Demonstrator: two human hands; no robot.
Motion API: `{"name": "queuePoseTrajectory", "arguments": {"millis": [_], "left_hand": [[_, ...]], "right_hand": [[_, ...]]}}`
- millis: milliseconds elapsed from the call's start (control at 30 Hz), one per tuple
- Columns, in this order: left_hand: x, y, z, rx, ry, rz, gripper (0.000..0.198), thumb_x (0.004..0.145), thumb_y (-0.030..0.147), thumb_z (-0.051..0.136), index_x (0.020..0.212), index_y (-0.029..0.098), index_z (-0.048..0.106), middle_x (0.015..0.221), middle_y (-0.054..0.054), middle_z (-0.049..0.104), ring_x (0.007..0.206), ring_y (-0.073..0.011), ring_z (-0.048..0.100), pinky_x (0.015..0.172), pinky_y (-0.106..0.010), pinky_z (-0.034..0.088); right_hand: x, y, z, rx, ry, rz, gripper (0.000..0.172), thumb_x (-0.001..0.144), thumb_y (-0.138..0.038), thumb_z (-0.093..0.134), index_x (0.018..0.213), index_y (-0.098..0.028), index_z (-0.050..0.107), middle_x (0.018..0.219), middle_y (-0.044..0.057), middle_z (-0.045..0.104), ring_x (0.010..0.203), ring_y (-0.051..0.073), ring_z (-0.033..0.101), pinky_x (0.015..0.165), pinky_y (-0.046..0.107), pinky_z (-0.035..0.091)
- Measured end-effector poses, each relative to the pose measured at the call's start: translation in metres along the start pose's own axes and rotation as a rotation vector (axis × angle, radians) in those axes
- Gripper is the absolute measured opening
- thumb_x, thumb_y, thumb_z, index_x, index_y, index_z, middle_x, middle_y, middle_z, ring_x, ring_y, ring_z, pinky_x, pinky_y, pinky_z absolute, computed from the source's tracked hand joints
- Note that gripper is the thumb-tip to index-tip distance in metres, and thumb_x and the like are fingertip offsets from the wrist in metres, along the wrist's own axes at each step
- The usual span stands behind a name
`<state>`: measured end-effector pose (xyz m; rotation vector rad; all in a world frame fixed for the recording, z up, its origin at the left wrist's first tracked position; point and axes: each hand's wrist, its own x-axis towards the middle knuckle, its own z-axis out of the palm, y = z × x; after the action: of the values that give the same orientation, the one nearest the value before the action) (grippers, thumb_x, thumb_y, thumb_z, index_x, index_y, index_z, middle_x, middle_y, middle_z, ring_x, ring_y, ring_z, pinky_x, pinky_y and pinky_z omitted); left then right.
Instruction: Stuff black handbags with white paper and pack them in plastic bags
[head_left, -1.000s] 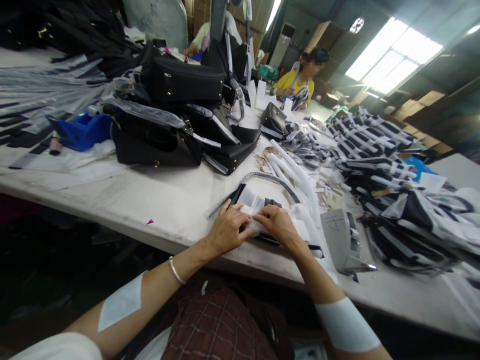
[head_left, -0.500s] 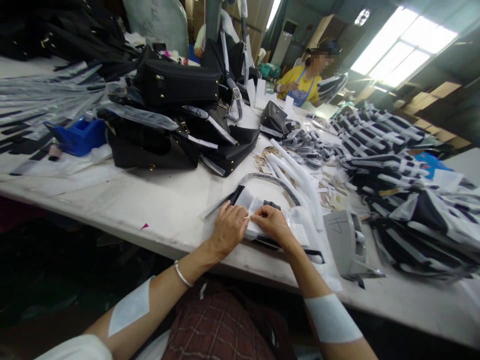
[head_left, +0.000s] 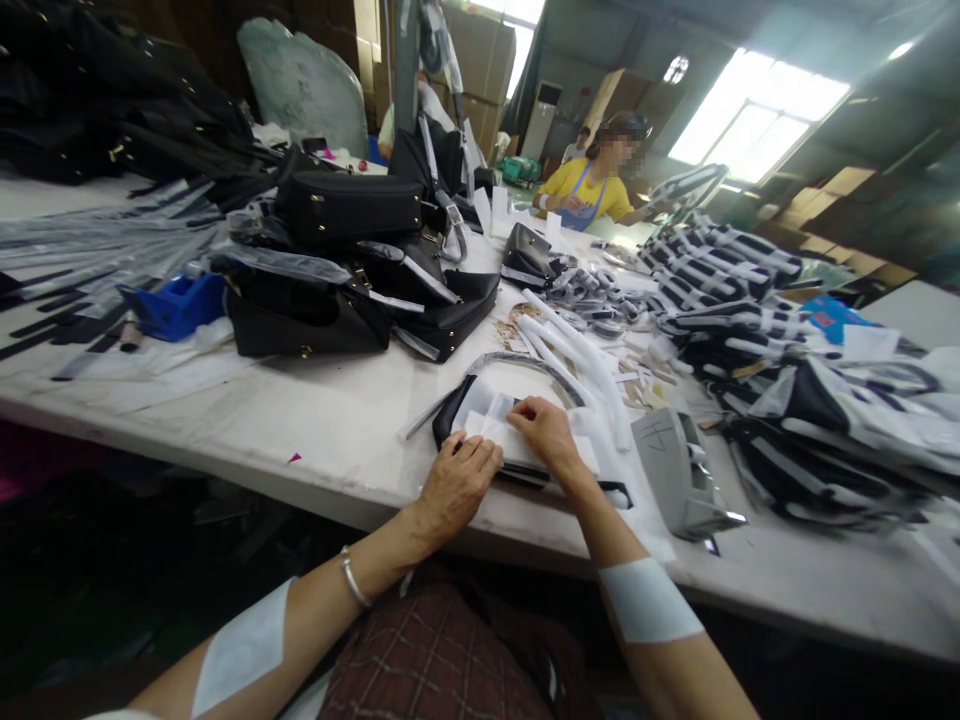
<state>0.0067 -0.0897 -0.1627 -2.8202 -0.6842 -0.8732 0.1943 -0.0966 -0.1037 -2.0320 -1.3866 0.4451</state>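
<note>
A black bag handle (head_left: 448,412) wrapped in white paper (head_left: 495,412) lies near the front edge of the white table (head_left: 330,420). My left hand (head_left: 457,482) rests on the near end of the wrapping, fingers curled and pressed on the paper. Just to its right, my right hand (head_left: 546,432) lies on the same wrapping with fingertips pressing the paper down. A curved handle in clear film (head_left: 540,365) arcs just behind the hands.
Black handbags (head_left: 345,260) are piled at the back left beside a blue tray (head_left: 174,303). White foam tubes (head_left: 577,355) and a grey tape dispenser (head_left: 671,470) sit to the right. Wrapped black straps (head_left: 757,300) cover the right side. A person in yellow (head_left: 592,190) works at the far end.
My left hand slid back toward the table edge and my right hand moved forward over the paper. The black end of the handle now shows at the left.
</note>
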Motion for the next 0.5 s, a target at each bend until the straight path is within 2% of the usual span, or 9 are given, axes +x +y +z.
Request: {"name": "queuePoseTrajectory", "arguments": {"millis": [100,200,267,300,367,433,500], "left_hand": [[0.0,-0.001,-0.002,-0.005,0.001,0.013,0.029,0.096,0.012,0.044,0.121,0.018,0.057,0.112,-0.007,0.069,0.109,-0.0226,0.061,0.104,-0.043,0.038],[0.0,-0.001,-0.002,-0.02,0.018,0.02,0.031,0.094,0.009,0.044,0.12,0.017,0.059,0.111,-0.007,0.07,0.108,-0.0227,0.061,0.106,-0.044,0.037],[0.0,-0.002,-0.002,-0.038,0.02,0.019,0.033,0.093,0.007,0.042,0.12,0.017,0.06,0.112,-0.008,0.07,0.107,-0.0235,0.062,0.106,-0.045,0.036],[-0.001,-0.003,-0.001,-0.05,0.022,0.029,0.035,0.093,0.006,0.041,0.12,0.016,0.06,0.112,-0.008,0.07,0.108,-0.024,0.062,0.107,-0.046,0.036],[-0.001,-0.006,0.002,-0.069,0.036,0.047,0.038,0.092,0.005,0.04,0.121,0.016,0.061,0.114,-0.01,0.07,0.109,-0.0249,0.062,0.107,-0.047,0.035],[-0.002,-0.008,0.004,-0.077,0.055,0.065,0.041,0.091,0.004,0.038,0.123,0.017,0.061,0.116,-0.01,0.07,0.11,-0.0256,0.062,0.108,-0.048,0.034],[-0.003,-0.01,0.004,-0.073,0.061,0.083,0.043,0.091,0.004,0.037,0.125,0.017,0.06,0.119,-0.01,0.07,0.112,-0.0261,0.062,0.109,-0.049,0.033]], "right_hand": [[-0.017,0.022,-0.062,0.107,0.252,0.048,0.029,0.078,-0.047,0.066,0.081,-0.019,0.073,0.075,0.004,0.072,0.071,0.019,0.062,0.069,0.03,0.046],[-0.049,0.077,-0.141,0.039,0.558,0.218,0.041,0.071,-0.054,0.07,0.088,-0.017,0.075,0.08,0.008,0.073,0.075,0.023,0.063,0.073,0.035,0.046],[-0.074,0.119,-0.186,-0.027,0.678,0.4,0.041,0.068,-0.052,0.07,0.089,-0.017,0.075,0.083,0.009,0.073,0.083,0.026,0.063,0.078,0.037,0.045],[-0.087,0.138,-0.202,-0.006,0.672,0.483,0.04,0.065,-0.05,0.071,0.087,-0.017,0.074,0.083,0.009,0.073,0.087,0.027,0.063,0.079,0.037,0.046],[-0.107,0.169,-0.219,0.043,0.615,0.583,0.036,0.062,-0.047,0.073,0.078,-0.015,0.073,0.076,0.009,0.072,0.083,0.027,0.064,0.075,0.036,0.048],[-0.117,0.19,-0.22,0.124,0.521,0.642,0.033,0.062,-0.046,0.074,0.07,-0.015,0.071,0.068,0.008,0.07,0.074,0.024,0.065,0.068,0.034,0.05],[-0.117,0.201,-0.211,0.228,0.436,0.683,0.031,0.064,-0.046,0.075,0.068,-0.015,0.071,0.069,0.009,0.071,0.07,0.021,0.066,0.065,0.031,0.051]]}}
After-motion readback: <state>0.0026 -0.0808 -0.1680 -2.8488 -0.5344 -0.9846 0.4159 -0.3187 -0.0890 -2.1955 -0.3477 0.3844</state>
